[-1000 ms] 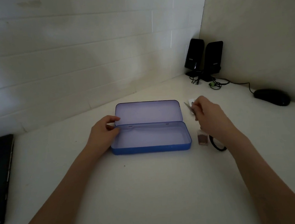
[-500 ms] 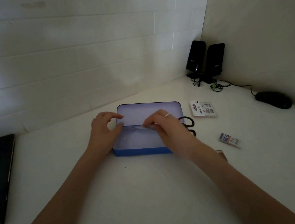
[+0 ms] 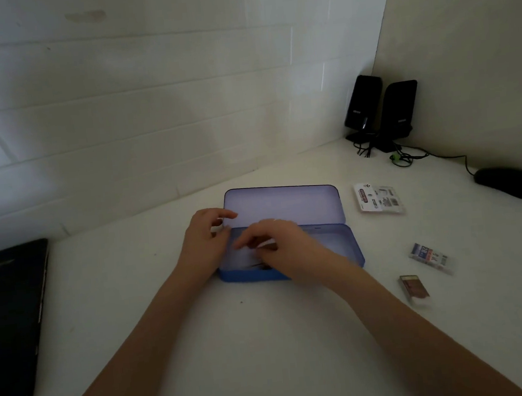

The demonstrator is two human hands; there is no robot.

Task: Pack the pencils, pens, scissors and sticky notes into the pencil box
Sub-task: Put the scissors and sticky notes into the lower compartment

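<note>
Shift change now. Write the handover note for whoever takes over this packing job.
Left hand: holds the box by its left end, at the hinge.
Right hand: inside the box, setting down dark items; what they are is too blurred to tell.
Lid: open, leaning back.
Still on the desk, right of the box: white packet, small labelled packet, brown pad.
Left: pack those, close the lid.

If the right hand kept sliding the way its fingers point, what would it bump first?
Probably the left hand, which holds the pencil box at its left end; the right hand points leftward there, though depth is unclear.
</note>
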